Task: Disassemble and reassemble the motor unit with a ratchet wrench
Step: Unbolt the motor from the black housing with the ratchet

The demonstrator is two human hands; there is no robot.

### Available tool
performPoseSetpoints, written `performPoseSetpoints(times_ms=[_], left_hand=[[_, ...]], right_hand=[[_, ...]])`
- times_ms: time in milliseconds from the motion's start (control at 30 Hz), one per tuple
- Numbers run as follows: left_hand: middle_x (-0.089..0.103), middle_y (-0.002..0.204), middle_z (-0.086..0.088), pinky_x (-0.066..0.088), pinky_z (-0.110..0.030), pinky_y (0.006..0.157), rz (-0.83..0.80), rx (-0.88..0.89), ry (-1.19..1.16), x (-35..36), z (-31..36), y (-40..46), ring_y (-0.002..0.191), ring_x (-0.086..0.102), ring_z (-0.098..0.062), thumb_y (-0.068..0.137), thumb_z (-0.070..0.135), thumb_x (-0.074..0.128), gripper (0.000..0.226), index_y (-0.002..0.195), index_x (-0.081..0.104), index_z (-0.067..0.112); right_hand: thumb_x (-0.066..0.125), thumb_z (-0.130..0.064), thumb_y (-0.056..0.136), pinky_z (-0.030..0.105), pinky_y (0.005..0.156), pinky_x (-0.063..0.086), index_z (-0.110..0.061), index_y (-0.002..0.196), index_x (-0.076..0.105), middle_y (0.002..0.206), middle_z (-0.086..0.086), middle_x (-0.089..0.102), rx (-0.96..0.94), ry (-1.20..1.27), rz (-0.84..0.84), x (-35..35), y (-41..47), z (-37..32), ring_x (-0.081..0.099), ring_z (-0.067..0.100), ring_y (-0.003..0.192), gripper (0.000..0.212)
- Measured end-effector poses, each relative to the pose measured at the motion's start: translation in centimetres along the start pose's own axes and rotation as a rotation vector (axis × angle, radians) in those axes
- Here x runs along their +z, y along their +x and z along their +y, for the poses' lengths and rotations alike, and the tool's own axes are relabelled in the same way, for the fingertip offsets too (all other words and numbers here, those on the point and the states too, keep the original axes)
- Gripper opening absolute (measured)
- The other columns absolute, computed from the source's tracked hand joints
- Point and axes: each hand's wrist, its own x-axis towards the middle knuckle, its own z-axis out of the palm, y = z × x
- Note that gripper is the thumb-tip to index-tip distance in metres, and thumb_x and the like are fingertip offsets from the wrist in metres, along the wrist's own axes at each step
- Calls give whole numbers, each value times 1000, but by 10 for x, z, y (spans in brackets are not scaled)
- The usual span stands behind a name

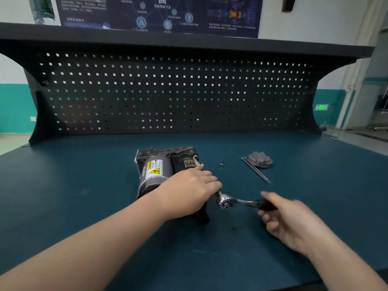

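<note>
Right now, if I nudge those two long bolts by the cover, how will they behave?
The bolts look like thin round metal rods, so likely stiff and apt to roll on the flat bench. Leaning against the cover, they may slide off. Probably light.

Yellow warning label on motor unit; wording illegible.

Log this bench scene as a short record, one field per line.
motor unit: lies on its side on the blue bench top, yellow warning label up
left hand: rests over the motor unit's right end, fingers round the wrench's extension
ratchet wrench: head beside the motor unit, handle pointing right
right hand: grips the black handle
removed parts: grey cover, two long bolts, small socket, all right of the motor unit
</note>
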Motion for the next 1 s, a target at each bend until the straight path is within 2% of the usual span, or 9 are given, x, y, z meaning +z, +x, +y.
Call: performPoseSetpoints(times_ms=[100,133,267,400,533,800,900,1000], left_hand=[[65,110,-6,30,-36,113,-51,-55,-8,5,-1,4,105,59,-24,94,1,47,25,115,61,5],[63,116,-5,26,-32,114,-72,-87,-13,6,-2,6,111,56,-23,96,5,42,28,119,58,7],[63,115,-3,28,-24,103,-92,-158,-4,5,-1,10,107,57,-24,93,6,42,28,116,56,10],[70,106,-18,54,-36,87,52,-114,31,2,5,2,101,67,-33,76,-4,68,22,99,67,-2],[71,105,-22,59,-40,75,150,-117,38,2,8,-1,102,67,-35,61,-7,79,31,90,69,-5],[70,103,-22,56,-45,83,92,-180,-37,2,8,0,108,64,-38,73,-2,67,21,94,66,-7],[72,94,-16,57,-39,80,134,-112,-39,2,7,-2,97,69,-32,76,4,64,15,89,69,-3],[74,97,-3,56,-33,80,161,-70,-48,1,8,-3,97,69,-21,86,20,52,25,93,72,7]], right_hand=[[63,-17,92,15,30,32,5,85,57,47,7,60,-238,-4,67,1,-4,-17,48,8,34,24],[62,-18,93,16,31,34,6,90,56,48,5,62,-326,-39,76,3,-6,-24,49,7,35,25],[59,-20,95,20,32,40,5,99,53,52,5,65,-506,-84,86,13,-15,-32,53,11,36,26],[56,-16,97,22,32,40,-3,93,48,53,9,65,-482,-64,71,10,-16,-27,52,14,36,16],[53,-13,98,22,31,34,-5,87,46,51,10,62,-477,-68,76,8,-10,-23,47,13,35,15],[50,-9,96,20,30,28,-4,82,45,48,7,60,-502,-93,75,13,5,-29,43,10,33,16],[50,-9,96,20,30,26,-5,82,45,46,7,59,-533,-96,88,9,5,-23,40,12,32,15],[49,-8,94,18,31,25,-11,82,44,46,7,57,-588,-75,98,-4,2,-14,38,13,30,13]])
